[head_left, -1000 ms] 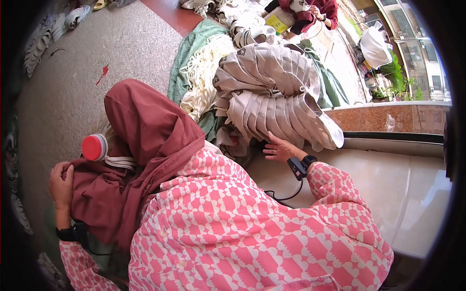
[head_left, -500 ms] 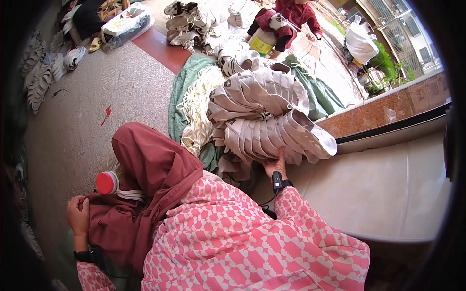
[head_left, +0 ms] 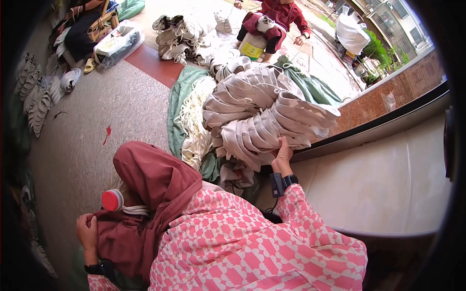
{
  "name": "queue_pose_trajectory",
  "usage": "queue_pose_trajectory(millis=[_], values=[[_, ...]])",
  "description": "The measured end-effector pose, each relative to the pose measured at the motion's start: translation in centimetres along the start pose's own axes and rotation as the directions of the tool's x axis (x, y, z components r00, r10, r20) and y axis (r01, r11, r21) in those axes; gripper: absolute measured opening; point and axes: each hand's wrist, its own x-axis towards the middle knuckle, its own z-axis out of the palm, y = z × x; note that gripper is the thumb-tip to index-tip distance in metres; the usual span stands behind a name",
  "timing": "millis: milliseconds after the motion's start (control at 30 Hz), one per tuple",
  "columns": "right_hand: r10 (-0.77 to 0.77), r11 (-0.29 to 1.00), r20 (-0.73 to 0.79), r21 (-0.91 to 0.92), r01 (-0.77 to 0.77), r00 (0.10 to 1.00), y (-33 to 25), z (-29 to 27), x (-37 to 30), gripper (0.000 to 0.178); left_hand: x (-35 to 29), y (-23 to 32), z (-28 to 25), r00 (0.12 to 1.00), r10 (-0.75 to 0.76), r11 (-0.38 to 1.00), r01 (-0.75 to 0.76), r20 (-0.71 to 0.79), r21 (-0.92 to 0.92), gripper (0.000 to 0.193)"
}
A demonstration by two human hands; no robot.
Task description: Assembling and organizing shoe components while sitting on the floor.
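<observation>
A long bundle of nested pale grey shoe uppers bends round in a U shape in front of me to the right. At its lower edge, my right hand is closed on the uppers, with the thumb showing on the near side and the other fingers largely hidden. My left hand rests on my bent leg in dark red trousers, its fingers partly out of sight against the cloth and no object visible in it. A bottle with a red cap stands by that leg, beside white laces.
Cream laces lie on a green sack left of the bundle. More shoe uppers are heaped behind. A person in red sits at the far side. A pale ledge borders my right, below a window frame.
The bundle's near right end has lifted and tilted upward, and my right hand has risen with it. My left hand remains on my leg. The view has shifted slightly.
</observation>
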Motion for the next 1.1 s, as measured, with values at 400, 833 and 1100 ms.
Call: queue_pose_trajectory(millis=[400, 833, 1100], values=[[-0.226, 0.932, -0.101, -0.311, 0.185, 0.969, -7.8, 5.7, 14.4, 0.060, -1.2, 1.5, -0.8, 0.999, -0.046, 0.999, 0.046, -0.013, -0.023, 0.012], [-0.078, 0.749, 0.016, -0.659, 0.069, 0.997, -10.2, 6.4, 12.0, 0.075, -1.0, 2.0, -1.4, 0.999, -0.053, 0.999, 0.053, 0.001, 0.010, 0.012], [-0.278, 0.456, 0.070, -0.868, 0.196, 0.958, -11.4, 8.1, 10.2, 0.086, -0.8, 2.6, -1.2, 0.999, -0.012, 1.000, 0.013, -0.030, 0.017, 0.013]])
